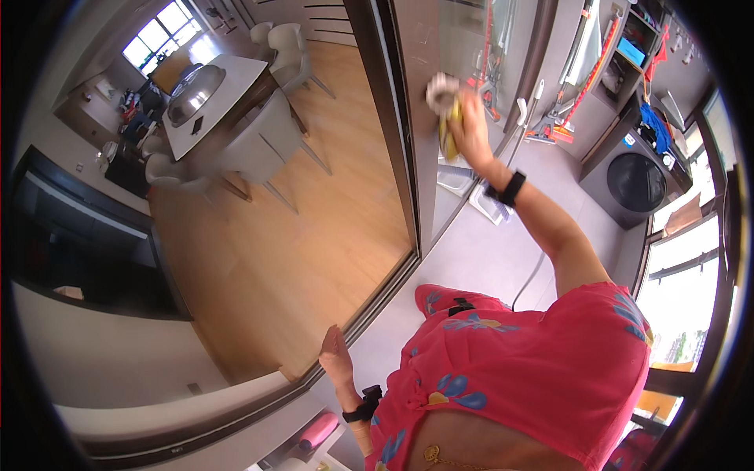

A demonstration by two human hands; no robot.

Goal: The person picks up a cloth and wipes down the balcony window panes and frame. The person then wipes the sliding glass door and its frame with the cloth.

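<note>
My right hand (pixel 471 126) grips a yellow and off-white cleaning cloth (pixel 449 120), blurred by motion. The cloth is up against the broad brown stile of a framed glass door (pixel 419 65); whether it presses flat I cannot tell. Beyond that stile, the door's glass pane (pixel 462 35) reflects the tools on the wall. Lower down, my left hand (pixel 337 356) is beside the dark floor track (pixel 377 300) of the doorway. Its fingers are curled together, with no object visible in them. A black band circles each wrist.
Past the doorway stands a table (pixel 241 76) with a metal dome cover (pixel 197 94), a phone and several pale chairs (pixel 265 147). On my right are a white dustpan (pixel 492 203), hanging mops and brooms (pixel 556 129), and a front-loading washing machine (pixel 636 182). A pink bottle (pixel 318 430) lies below.
</note>
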